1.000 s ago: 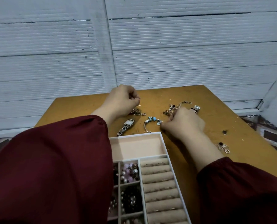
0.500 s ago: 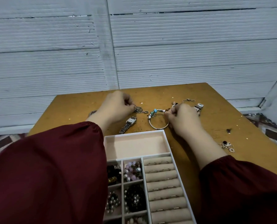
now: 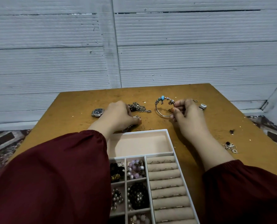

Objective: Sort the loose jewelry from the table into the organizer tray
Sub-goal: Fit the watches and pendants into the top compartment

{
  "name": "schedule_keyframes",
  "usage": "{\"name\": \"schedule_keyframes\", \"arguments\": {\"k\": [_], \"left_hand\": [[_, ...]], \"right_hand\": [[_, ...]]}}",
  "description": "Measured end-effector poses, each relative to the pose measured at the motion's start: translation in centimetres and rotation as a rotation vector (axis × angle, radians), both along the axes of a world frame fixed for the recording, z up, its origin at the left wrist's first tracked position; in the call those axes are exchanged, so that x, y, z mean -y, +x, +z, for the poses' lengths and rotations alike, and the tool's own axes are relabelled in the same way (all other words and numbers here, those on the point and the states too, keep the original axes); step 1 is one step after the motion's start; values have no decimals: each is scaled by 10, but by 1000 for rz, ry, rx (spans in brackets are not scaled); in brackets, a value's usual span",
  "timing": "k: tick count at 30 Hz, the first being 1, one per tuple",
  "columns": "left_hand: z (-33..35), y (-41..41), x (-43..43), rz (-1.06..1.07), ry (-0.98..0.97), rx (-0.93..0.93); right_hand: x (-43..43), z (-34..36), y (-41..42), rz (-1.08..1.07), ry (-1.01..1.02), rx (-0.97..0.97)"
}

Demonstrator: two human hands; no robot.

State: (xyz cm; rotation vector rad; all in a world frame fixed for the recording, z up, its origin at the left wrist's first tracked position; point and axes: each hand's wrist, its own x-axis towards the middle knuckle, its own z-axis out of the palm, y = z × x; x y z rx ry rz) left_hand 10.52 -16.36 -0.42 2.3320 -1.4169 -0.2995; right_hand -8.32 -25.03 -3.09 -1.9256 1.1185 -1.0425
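Head view, charm bangle (image 3: pixel 164 109): upper middle of the frame, just right of centre, over the far part of the table (image 3: pixel 79 102); whether its lower edge touches the wood I cannot tell.
Bangle's lie: the hoop roughly faces the camera, with the turquoise bead and charms along its top arc.
Right hand (image 3: pixel 187 117): fingertips clamped on the hoop's right side, so the bangle hangs out to the left of the fingers.
Key relation: the wide bare compartment (image 3: pixel 139 143) at the far end of the organizer tray (image 3: pixel 170 139) sits below and slightly left of the bangle in the frame, on the person's side of it.
Likely next move: a short draw toward the body, then laying the hoop flat; the compartment looks wide enough for it.
Nearer hand: the right, which already has it.
Left hand (image 3: pixel 118 117): fingers curled down over a metal-band watch (image 3: pixel 128 128), apparently pinching its case at the tips.
Chain pile (image 3: pixel 137 107): just beyond the left hand's fingers.
Round-faced watch (image 3: pixel 97 112): left of that hand, apart from it.
Ring rolls (image 3: pixel 165 183): right column of the tray, several rings seated.
Pendant cluster (image 3: pixel 229 147): right edge of the table, well apart.
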Motion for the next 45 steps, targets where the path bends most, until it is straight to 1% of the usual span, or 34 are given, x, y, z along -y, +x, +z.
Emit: {"name": "schedule_keyframes", "arguments": {"k": [7,13,16,20,23,31,36,41,45], "left_hand": [[-1,-3,0,-9,-7,-19],[0,-4,-3,14,-94,-57],[1,0,-5,59,-183,-139],[2,4,-5,84,-293,-346],[2,2,-6,84,-339,-439],[4,-8,-9,77,-460,-573],[14,-16,-16,95,-547,-616],[19,-24,-28,73,-628,-653],[25,-37,-41,70,-680,-726]], "right_hand": [[-1,-4,1,-13,-78,28],[0,-5,0,-8,-132,44],[0,-6,-1,-3,-153,80],[-1,-5,-3,-28,-187,130],[-1,-5,-6,-38,-201,159],[-2,-3,-8,-79,-186,220],[-1,9,-9,-111,-189,238],[-15,21,-15,-126,-193,264],[-33,23,-24,-143,-197,271]]}}
